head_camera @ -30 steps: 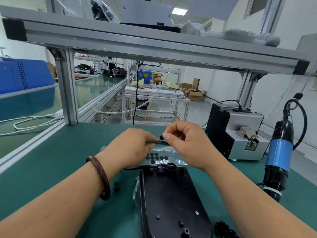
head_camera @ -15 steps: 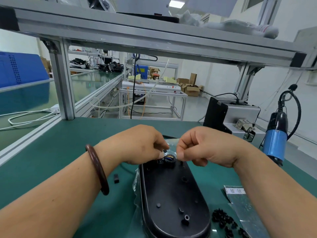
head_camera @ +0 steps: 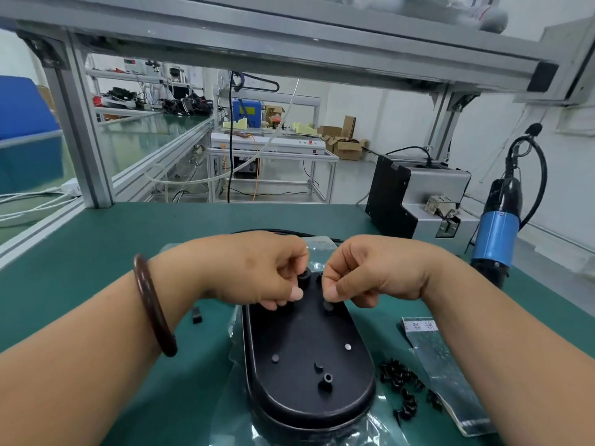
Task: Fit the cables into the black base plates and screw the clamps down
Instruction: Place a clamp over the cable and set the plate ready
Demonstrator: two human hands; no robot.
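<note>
A black oval base plate (head_camera: 306, 358) lies on a clear bag on the green mat, long axis pointing away from me. Both hands are at its far end. My left hand (head_camera: 257, 272) is pinched around a small dark part of the cable at the plate's rim. My right hand (head_camera: 370, 272) is pinched beside it, thumb just above a round boss. The thin black cable (head_camera: 289, 232) runs across the mat behind my knuckles. Where the cable sits in the plate is hidden by my fingers.
A pile of black screws (head_camera: 405, 387) lies right of the plate, beside a labelled plastic bag (head_camera: 441, 365). A small black clamp piece (head_camera: 197, 315) sits left of the plate. A blue electric screwdriver (head_camera: 495, 233) and a screw feeder (head_camera: 418, 201) stand at the right.
Both hands have come down from holding the cable in the air to the far end of the plate, and my view has tilted downward.
</note>
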